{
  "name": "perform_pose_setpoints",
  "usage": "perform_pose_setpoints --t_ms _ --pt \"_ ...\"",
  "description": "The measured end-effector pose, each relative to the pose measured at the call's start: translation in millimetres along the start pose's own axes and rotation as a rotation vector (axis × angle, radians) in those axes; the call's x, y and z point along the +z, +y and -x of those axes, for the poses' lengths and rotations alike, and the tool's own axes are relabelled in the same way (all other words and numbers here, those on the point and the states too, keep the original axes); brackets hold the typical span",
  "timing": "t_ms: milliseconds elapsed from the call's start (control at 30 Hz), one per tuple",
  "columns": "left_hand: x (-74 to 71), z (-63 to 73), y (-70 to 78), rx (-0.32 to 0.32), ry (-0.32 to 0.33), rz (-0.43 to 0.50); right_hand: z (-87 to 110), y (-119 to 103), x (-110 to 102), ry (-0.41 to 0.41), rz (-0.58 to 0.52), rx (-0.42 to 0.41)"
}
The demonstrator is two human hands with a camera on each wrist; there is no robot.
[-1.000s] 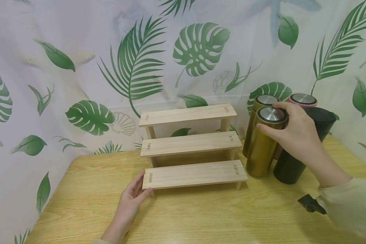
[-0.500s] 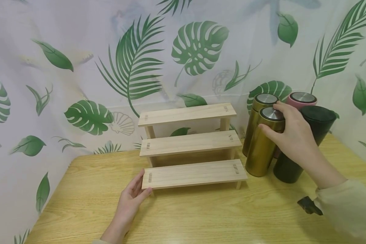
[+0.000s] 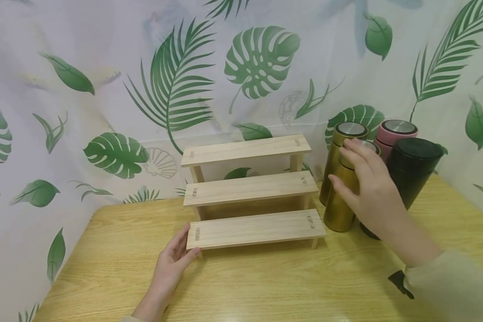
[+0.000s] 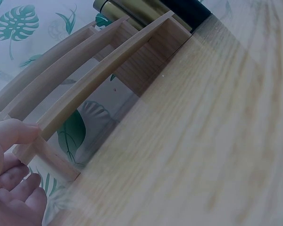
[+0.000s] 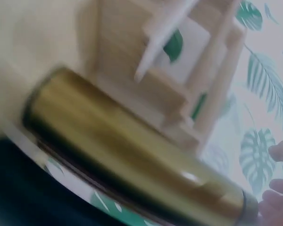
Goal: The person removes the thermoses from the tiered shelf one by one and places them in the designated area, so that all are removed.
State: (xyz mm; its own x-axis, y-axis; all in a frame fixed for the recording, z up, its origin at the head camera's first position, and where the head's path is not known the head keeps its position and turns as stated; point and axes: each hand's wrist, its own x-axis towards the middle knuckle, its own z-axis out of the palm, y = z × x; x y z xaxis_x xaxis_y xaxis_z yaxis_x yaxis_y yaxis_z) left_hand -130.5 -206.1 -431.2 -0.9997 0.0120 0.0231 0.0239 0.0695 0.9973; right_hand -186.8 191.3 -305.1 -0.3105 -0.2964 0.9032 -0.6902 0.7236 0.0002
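A pale three-tier wooden shelf (image 3: 257, 228) stands at the middle of the table. My left hand (image 3: 169, 266) grips the left end of its lowest step, thumb at the front edge and fingers around the side; the left wrist view shows the thumb (image 4: 21, 132) on that end. To the right, a gold thermos bottle (image 3: 339, 210) stands upright beside the shelf. My right hand (image 3: 376, 194) is in front of this bottle, fingers extended near its lid, partly hiding it. Fingers of the right hand (image 5: 276, 193) appear by the lid end in the right wrist view.
Behind the front bottle stand a second gold bottle (image 3: 351, 129) and a pink one (image 3: 386, 141). A wider black bottle (image 3: 416, 165) is at their right. The wooden table (image 3: 245, 286) meets a leaf-print cloth (image 3: 104, 107) at the back.
My right hand's thumb and fingers have come off the front gold bottle's lid and straightened, and the hand has shifted slightly left and nearer. My left hand keeps its grip on the shelf.
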Motion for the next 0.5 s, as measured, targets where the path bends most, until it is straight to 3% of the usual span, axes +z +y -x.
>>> perform_pose_setpoints --t_ms 233,367,500 --pt "-1.7 0.9 0.4 -0.002 0.0 -0.008 24.4 -25 17 -0.011 0.009 -0.142" --pt "-2.8 2.1 2.1 -0.005 0.004 -0.02 39.2 -31 28 -0.029 -0.027 -0.158" --pt "-5.4 3.6 5.9 0.007 0.021 -0.078 48.9 -32 36 -0.097 -0.03 -0.142"
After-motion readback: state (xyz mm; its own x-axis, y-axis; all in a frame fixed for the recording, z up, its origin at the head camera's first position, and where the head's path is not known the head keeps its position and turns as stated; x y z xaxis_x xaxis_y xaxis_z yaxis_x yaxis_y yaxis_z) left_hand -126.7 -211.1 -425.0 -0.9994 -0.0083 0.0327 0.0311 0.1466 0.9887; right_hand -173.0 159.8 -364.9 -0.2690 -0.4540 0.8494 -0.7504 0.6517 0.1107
